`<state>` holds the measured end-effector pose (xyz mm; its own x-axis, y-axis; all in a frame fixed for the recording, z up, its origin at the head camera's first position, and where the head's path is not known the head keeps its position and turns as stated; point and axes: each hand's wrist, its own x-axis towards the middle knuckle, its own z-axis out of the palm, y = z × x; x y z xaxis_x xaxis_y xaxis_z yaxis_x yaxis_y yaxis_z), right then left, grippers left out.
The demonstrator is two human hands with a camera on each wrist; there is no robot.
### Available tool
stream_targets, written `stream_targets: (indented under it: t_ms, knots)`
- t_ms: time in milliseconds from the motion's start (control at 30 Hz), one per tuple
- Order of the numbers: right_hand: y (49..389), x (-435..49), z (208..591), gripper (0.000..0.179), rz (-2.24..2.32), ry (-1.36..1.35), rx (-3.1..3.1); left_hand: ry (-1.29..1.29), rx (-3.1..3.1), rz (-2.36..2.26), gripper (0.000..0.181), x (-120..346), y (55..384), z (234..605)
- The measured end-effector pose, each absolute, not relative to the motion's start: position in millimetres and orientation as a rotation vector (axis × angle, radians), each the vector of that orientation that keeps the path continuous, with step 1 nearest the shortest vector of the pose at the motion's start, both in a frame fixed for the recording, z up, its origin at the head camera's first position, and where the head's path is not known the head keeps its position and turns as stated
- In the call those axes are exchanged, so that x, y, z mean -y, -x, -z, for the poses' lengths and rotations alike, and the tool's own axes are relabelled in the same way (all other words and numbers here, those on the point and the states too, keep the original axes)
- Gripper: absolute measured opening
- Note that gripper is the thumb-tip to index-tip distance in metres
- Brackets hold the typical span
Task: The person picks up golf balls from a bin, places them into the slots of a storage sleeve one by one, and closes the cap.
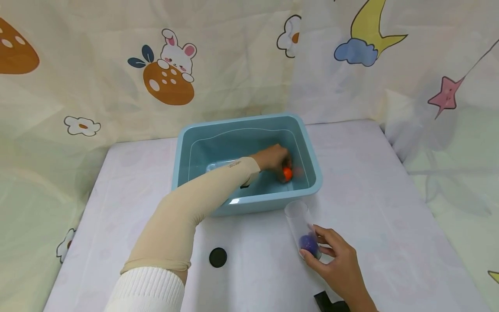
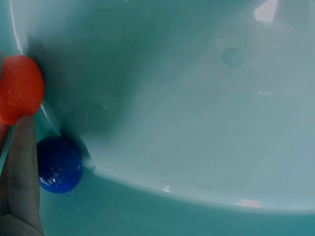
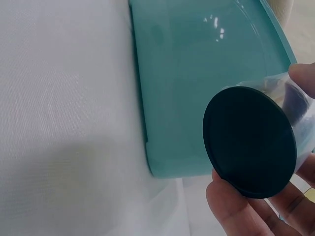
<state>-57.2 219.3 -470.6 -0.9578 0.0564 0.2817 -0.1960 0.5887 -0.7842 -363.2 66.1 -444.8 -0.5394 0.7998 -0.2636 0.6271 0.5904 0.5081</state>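
Inside the blue plastic basin (image 1: 249, 200), my left hand (image 1: 274, 158) pinches an orange ball (image 1: 287, 174) near the right end. The left wrist view shows the orange ball (image 2: 20, 91) at the fingertips, with a dark blue ball (image 2: 60, 164) lying close beside it in the basin's corner. My right hand (image 1: 338, 260) grips a clear tube (image 1: 296, 216) in front of the basin, tilted with its top toward the rim. A purple ball (image 1: 309, 244) sits low in that tube. Seen from the right wrist, a dark round cap (image 3: 250, 142) covers the tube's bottom end.
A black round lid (image 1: 218, 257) lies on the white-covered table (image 1: 249, 277), left of the tube. Behind the basin hangs a patterned cloth (image 1: 241, 56), which also runs along both sides. The left sleeve crosses over the basin's front rim.
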Motion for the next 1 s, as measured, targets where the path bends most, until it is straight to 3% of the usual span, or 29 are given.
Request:
stream_targets:
  t_ms: [1000]
  knots:
    - [54.2, -220.6, 471.5, 0.057, -1.329, -0.113, 2.538, -1.121, -2.343, -0.587, 0.024, -55.0, 354.9, 415.6]
